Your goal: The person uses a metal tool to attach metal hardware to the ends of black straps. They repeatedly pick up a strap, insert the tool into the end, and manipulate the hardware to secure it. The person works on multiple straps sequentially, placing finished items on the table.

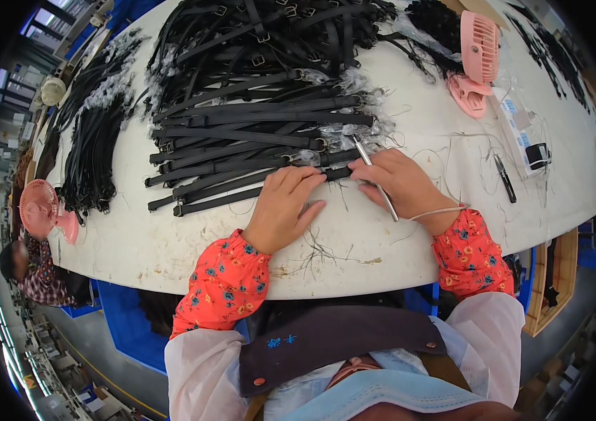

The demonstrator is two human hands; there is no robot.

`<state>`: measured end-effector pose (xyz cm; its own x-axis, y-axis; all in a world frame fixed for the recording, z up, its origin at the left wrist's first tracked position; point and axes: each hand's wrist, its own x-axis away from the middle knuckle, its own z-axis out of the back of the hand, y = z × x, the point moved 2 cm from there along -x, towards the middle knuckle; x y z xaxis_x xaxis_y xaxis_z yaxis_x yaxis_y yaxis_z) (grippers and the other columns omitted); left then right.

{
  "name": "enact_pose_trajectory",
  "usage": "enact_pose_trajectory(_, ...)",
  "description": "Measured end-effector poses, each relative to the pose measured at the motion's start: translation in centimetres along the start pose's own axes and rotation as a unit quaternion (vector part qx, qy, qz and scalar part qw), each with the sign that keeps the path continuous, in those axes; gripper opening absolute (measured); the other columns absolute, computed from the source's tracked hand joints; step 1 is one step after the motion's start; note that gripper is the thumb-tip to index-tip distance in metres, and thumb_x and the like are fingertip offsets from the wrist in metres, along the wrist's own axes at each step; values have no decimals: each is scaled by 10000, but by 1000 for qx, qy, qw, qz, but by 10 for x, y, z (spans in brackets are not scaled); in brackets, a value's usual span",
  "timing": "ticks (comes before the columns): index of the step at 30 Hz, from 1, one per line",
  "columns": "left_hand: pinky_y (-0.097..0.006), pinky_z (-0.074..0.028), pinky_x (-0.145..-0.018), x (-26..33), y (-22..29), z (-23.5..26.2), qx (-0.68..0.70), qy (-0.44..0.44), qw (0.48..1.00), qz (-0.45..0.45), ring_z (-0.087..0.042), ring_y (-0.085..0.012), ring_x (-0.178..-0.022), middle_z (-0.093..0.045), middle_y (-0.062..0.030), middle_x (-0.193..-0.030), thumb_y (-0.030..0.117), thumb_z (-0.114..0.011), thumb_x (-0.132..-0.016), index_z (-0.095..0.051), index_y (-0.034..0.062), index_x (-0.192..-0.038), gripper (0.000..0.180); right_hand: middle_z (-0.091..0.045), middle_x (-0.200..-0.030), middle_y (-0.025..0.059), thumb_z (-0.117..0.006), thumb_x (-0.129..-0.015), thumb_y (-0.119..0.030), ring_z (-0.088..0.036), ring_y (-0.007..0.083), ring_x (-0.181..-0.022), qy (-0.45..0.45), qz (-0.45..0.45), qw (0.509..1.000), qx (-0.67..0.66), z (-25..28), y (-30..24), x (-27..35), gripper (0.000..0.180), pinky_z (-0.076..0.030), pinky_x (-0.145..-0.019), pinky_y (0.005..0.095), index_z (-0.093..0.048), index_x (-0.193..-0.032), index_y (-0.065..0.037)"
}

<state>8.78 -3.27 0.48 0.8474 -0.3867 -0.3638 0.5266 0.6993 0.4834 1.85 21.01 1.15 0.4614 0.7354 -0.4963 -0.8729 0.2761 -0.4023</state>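
Observation:
Several black buckled straps (263,119) lie side by side across the pale table, some ends wrapped in clear plastic. The nearest black strap (340,173) runs under my left hand (280,210) and shows between both hands. My left fingers lie stretched over this strap, with the thumb apart on the table side. My right hand (400,184) is closed round a slim silver pen-shaped tool (384,200), which slants with its upper end toward the plastic wrapping. The right fingertips are close to the strap's right end; whether they touch it is hidden.
More black straps are heaped at the back (277,35) and bundled at the left (95,147). Pink fans stand at the left (40,207) and back right (479,52). A white power strip (519,137) and black snips (505,179) lie right. Loose threads (322,249) litter the front.

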Motion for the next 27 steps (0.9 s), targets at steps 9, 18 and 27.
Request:
enact_pose_trajectory(9, -406, -468, -911, 2, -17, 9, 111, -61, 991, 51, -579, -315, -1034, -647, -81, -1144, 81, -794, -812, -671, 73, -1084, 299, -666, -1010, 118, -761, -841, -34, -642, 339, -857, -54, -74, 986, -136, -6, -13, 11, 361, -539, -737, 423, -618, -1165, -98)
enact_pose_trajectory(18, -389, -471, -870, -4, 5, 9, 90, -51, 994, 42, -580, -294, -976, -648, -88, -1070, 147, -796, -830, -700, 80, -1137, 329, -635, -955, 123, -741, -854, -12, -663, 330, -850, -55, -159, 961, -222, -10, -21, 6, 372, -551, -719, 396, -606, -1189, -101)
enact_pose_trajectory(27, -376, -504, -820, 2, -13, 25, 99, -114, 986, 71, -589, -293, -977, -629, -95, -1022, 36, -703, -837, -706, 56, -1064, 228, -617, -936, 124, -727, -840, -8, -655, 307, -823, -79, -107, 977, -166, -8, -23, 3, 370, -542, -713, 383, -621, -1185, -90)
